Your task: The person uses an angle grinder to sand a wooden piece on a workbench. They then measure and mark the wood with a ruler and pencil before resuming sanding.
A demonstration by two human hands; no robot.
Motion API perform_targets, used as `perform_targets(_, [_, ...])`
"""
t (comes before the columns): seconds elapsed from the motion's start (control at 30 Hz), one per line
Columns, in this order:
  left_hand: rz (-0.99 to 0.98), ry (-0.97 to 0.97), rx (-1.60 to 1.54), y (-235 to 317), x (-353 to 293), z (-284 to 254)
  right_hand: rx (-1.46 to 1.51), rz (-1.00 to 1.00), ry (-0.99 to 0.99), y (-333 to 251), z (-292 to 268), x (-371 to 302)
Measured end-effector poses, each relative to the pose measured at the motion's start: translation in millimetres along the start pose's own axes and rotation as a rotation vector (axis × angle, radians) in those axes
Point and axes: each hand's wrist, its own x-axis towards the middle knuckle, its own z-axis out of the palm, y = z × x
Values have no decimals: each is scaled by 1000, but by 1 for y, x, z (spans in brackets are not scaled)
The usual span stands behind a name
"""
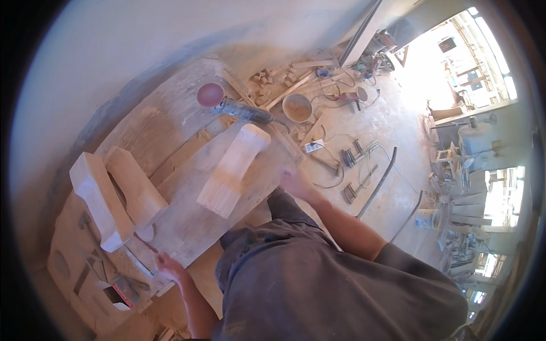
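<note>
Carefully watching from afar, I find my left hand [169, 267] apparently closed around a thin stick [146, 244], can't tell the blurred right hand's [297, 183] grip, and judge that a careless swing could knock the carved block [101, 202] just beyond the stick.

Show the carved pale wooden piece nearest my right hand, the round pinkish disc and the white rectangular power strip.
Carved pale wooden piece [232, 171]: head view, middle of upper face.
Round pinkish disc [210, 95]: head view, centre of face.
White rectangular power strip [314, 146]: head view, middle of casing.
</note>
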Motion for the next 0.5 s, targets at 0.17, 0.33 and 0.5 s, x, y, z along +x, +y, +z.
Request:
perform_targets(0.17, [674, -447, 385, 206, -111, 63, -155, -242, 297, -40, -52, 117])
perform_targets(0.33, [746, -424, 649, 250, -141, 131, -349, -513, 208, -60, -52, 209])
perform_targets(0.5, [801, -359, 681, 239, -136, 143, -559, -423, -8, -69, -38, 254])
